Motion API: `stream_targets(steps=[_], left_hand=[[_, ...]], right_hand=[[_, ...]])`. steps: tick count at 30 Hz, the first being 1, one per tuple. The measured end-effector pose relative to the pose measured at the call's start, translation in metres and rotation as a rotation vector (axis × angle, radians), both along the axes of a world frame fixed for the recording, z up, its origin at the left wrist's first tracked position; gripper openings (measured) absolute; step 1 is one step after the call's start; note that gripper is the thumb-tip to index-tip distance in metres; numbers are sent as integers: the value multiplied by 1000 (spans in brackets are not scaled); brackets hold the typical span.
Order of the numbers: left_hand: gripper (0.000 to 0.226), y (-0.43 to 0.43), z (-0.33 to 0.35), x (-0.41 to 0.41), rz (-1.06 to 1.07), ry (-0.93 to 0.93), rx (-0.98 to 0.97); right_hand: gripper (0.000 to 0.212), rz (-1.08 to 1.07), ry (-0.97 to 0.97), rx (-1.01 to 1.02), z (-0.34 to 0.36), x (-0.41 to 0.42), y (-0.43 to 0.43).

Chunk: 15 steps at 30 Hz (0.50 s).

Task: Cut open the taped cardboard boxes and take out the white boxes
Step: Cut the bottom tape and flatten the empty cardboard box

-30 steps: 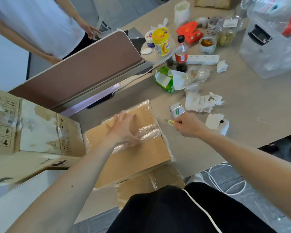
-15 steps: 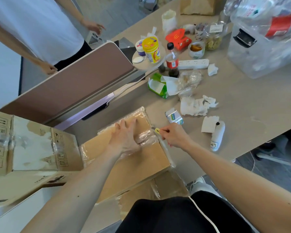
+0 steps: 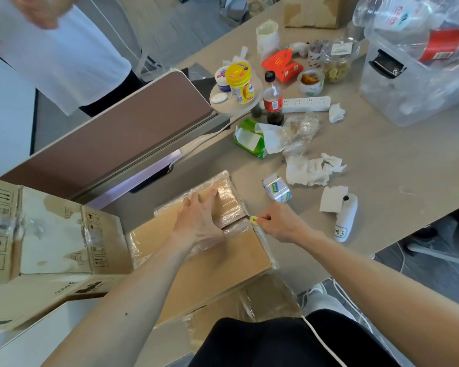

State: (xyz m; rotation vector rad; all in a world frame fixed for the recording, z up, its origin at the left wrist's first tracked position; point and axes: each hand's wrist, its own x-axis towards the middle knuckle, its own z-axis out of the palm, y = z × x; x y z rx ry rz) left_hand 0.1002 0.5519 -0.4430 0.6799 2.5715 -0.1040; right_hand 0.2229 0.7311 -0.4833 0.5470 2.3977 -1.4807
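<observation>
A brown cardboard box (image 3: 210, 268) wrapped in clear tape lies on the table edge in front of me. My left hand (image 3: 200, 221) presses flat on its top, fingers straight across the taped seam. My right hand (image 3: 278, 223) pinches a small yellow cutter (image 3: 254, 220), whose tip meets the tape at the box's right edge, by the seam. No white box shows.
A larger opened cardboard box (image 3: 45, 234) stands at the left. The table (image 3: 395, 165) holds crumpled tissues (image 3: 312, 169), a small carton (image 3: 276, 189), a white bottle (image 3: 346, 218), a green pack (image 3: 251, 140), a power strip (image 3: 306, 104) and a clear bin (image 3: 419, 83). A person in a white shirt (image 3: 59, 54) stands beyond a brown divider (image 3: 112, 136).
My right hand carried the yellow cutter leftward from the table to the box's right edge. My left hand stayed on the box top, shifting slightly. The view tilted.
</observation>
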Motion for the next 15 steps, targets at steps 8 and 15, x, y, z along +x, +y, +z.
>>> stream_targets(steps=[8, 15], left_hand=[[108, 0, 3, -3, 14, -27, -16], [108, -3, 2, -4, 2, -26, -12]], right_hand=[[38, 7, -104, -65, 10, 34, 3], [38, 3, -85, 17, 18, 40, 12]])
